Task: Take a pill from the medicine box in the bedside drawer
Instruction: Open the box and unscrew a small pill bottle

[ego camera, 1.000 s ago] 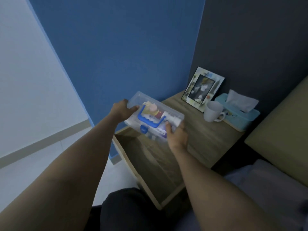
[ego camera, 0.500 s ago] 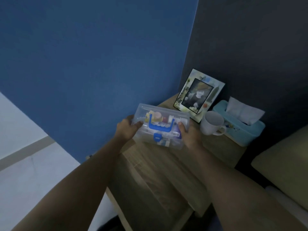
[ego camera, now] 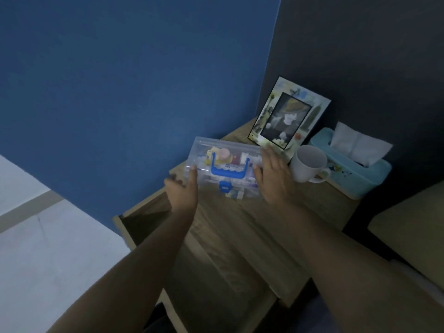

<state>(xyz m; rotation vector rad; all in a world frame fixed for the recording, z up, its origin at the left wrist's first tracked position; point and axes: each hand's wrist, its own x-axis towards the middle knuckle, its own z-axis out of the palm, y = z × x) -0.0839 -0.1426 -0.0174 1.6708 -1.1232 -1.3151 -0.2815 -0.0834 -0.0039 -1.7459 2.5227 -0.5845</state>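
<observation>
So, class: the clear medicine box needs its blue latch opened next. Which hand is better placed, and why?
Probably the right hand: it lies open beside the medicine box, nearer the blue latch. The left hand steadies the other end.

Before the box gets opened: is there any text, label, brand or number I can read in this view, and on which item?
No text can be read in this view.
Medicine box: packets inside show print, too blurred to read.
Tissue box: small coloured marks on the front, not legible.
Photo frame: decorated border, no readable words.
Mug: plain white, no print visible.
</observation>
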